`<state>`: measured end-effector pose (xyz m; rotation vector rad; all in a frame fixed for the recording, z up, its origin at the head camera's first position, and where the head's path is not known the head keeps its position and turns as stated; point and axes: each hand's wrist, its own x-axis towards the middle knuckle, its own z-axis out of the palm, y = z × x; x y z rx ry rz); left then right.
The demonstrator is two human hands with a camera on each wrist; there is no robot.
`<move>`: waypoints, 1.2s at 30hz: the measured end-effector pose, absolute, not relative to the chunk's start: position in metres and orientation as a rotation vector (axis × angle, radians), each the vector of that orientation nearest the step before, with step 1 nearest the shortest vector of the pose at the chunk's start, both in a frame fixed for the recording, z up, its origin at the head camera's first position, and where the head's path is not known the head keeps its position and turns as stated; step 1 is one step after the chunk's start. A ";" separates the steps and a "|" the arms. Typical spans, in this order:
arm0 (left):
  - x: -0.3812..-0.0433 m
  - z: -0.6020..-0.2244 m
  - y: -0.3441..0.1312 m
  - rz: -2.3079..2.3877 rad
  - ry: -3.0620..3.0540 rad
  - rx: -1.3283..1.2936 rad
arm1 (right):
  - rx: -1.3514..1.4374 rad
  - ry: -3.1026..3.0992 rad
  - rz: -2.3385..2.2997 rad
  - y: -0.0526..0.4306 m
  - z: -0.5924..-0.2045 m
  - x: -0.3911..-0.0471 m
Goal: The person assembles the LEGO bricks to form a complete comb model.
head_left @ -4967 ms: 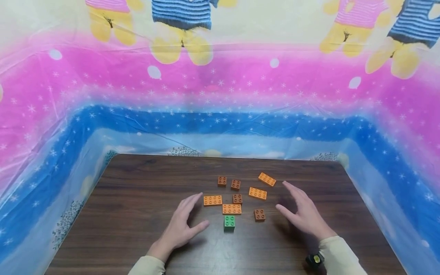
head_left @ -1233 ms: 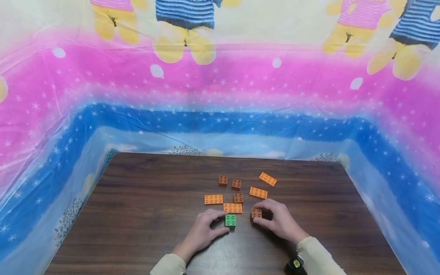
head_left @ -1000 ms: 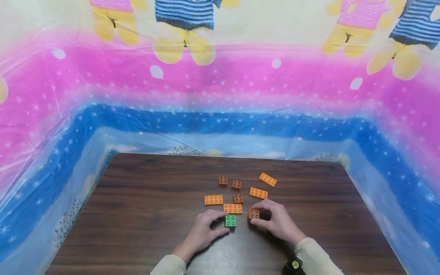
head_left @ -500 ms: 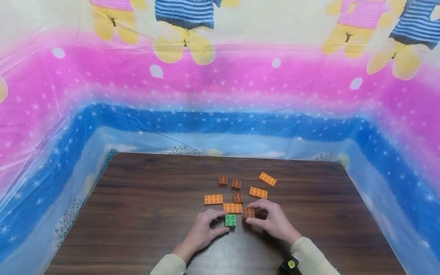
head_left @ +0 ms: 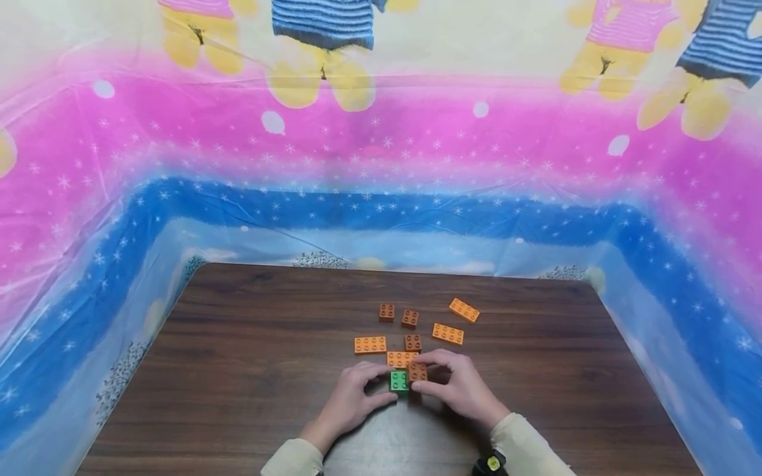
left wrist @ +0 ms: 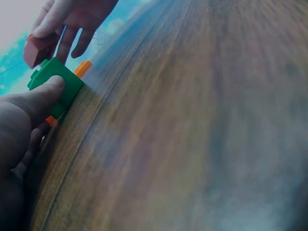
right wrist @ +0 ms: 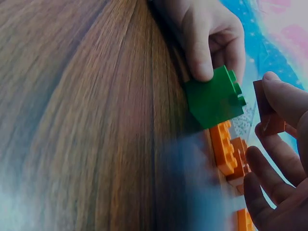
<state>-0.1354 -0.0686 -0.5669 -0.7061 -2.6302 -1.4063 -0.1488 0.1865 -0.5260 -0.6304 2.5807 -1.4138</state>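
Gripped by the left hand (head_left: 348, 400), between a thumb on the near side and fingers on the far side: the green brick (head_left: 398, 381), upright on the table (head_left: 250, 396), studs up. Pinched by the right hand (head_left: 458, 383), between thumb and forefinger: the held brown brick (head_left: 418, 372), lifted clear of the table and above the level of the green studs. Seen from the head view, overlapping the right edge of the green brick; seen from the right wrist view, apart from it by a visible gap. Loosely bent and free of any brick: the remaining right-hand fingers.

Just beyond the green brick: the nearest orange brick (head_left: 403, 359), set crosswise. Close behind that: the middle brown brick (head_left: 413, 342), contact between the two impossible to confirm. To the left: the left orange brick (head_left: 370, 345), lying roughly parallel to the nearest one. Farther off: two far brown bricks (head_left: 387, 313), near each other but apart. Off to the right: the right orange brick (head_left: 448, 334), slightly angled, and, beyond it, the far orange brick (head_left: 464, 310), more sharply angled.

At the wrists: pale sleeves (head_left: 526, 446), plus a black device (head_left: 491, 464) with a yellow patch beside the right cuff. Around the table's far side and flanks: a printed cloth (head_left: 381, 125), banded pink and blue, patterned with snowflakes.
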 end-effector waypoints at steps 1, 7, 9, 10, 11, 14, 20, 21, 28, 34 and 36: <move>-0.136 -0.567 -0.069 -1.409 -2.629 -0.709 | -0.641 2.576 -1.417 0.185 -0.526 -0.149; -0.136 -0.567 -0.069 -1.420 -2.624 -0.712 | -0.711 2.578 -1.425 0.180 -0.522 -0.148; -0.136 -0.567 -0.069 -1.420 -2.625 -0.711 | -0.711 2.579 -1.425 0.178 -0.521 -0.147; -0.136 -0.567 -0.069 -1.421 -2.629 -0.707 | -0.714 2.580 -1.424 0.177 -0.521 -0.147; -0.136 -0.567 -0.069 -1.413 -2.628 -0.711 | -0.709 2.579 -1.420 0.177 -0.521 -0.147; -0.135 -0.567 -0.070 -1.401 -2.636 -0.709 | -0.717 2.583 -1.403 0.176 -0.521 -0.146; -0.136 -0.568 -0.069 -1.390 -2.618 -0.714 | -0.741 2.611 -1.380 0.174 -0.521 -0.147; -0.136 -0.569 -0.069 -1.384 -2.605 -0.720 | -0.745 2.615 -1.380 0.174 -0.521 -0.148; -0.139 -0.572 -0.068 -1.365 -2.581 -0.720 | -0.746 2.621 -1.393 0.173 -0.521 -0.149; -0.137 -0.571 -0.068 -1.370 -2.594 -0.721 | -0.760 2.613 -1.420 0.172 -0.523 -0.148; -0.137 -0.571 -0.068 -1.370 -2.596 -0.722 | -0.767 2.608 -1.425 0.171 -0.524 -0.147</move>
